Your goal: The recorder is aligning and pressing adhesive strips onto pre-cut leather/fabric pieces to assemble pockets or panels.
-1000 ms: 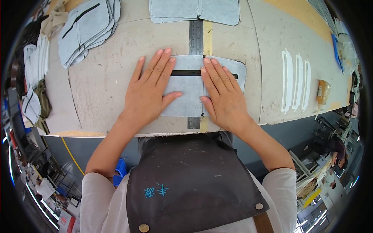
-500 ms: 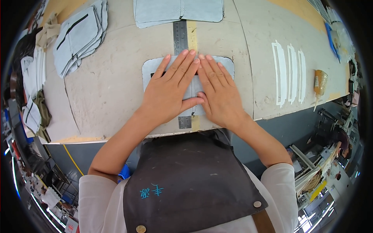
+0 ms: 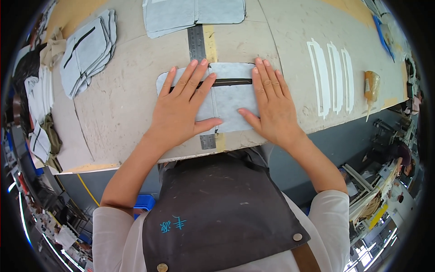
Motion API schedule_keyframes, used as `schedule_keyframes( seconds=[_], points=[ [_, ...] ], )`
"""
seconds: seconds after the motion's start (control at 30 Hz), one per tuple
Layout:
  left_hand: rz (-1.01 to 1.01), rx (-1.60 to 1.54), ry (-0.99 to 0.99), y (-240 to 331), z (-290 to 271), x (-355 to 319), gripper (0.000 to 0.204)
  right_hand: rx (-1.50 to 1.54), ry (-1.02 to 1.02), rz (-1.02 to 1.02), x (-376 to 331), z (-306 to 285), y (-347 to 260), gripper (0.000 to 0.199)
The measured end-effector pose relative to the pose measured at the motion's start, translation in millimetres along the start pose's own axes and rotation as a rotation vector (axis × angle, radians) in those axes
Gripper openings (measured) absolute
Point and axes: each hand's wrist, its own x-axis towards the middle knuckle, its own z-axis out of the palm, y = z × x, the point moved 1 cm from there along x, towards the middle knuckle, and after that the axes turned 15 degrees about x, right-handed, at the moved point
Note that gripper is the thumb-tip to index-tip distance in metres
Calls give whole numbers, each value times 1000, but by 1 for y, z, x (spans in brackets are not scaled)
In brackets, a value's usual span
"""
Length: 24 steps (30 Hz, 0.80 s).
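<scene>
A pale blue-grey panel with rounded corners lies flat on the table in front of me. A black strip runs across its upper part, and a seam goes down its middle. My left hand rests flat on the panel's left half, fingers spread, thumb toward the seam. Over the right edge, my right hand lies open with its fingers stretched away from me and its thumb out to the left. Neither hand holds anything. Under the panel passes a steel ruler, showing above and below it, beside a yellow tape strip.
Similar panels are stacked at the far middle and far left. To the right lie several white strips and a bottle of amber-coloured contents with a thin nozzle. White and olive cloth hangs at the table's left edge.
My hands were side by side at the panel's middle. They have moved apart, the right hand to the right edge, uncovering the black strip and seam. The whole view has shifted slightly.
</scene>
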Motion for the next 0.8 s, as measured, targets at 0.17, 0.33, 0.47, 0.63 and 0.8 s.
schedule_keyframes(
  seconds=[0.17, 0.33, 0.47, 0.63, 0.8],
  points=[
    [-7, -16, -103, -10, -10, -6, 93, -41, 35, 59, -19, -8, 9, 82],
    [37, -73, 54, -5, -25, 26, 82, 140, 202, 65, -53, -24, 11, 64],
    [221, -276, 270, 48, -14, 83, 52, 693, 499, 405, -87, -40, 18, 40],
    [474, -444, 367, 137, 5, 140, 28, 1260, 773, 894, -123, -66, 42, 42],
    [497, -389, 331, 164, 26, 156, 28, 1494, 726, 979, -128, -76, 50, 42]
  ],
)
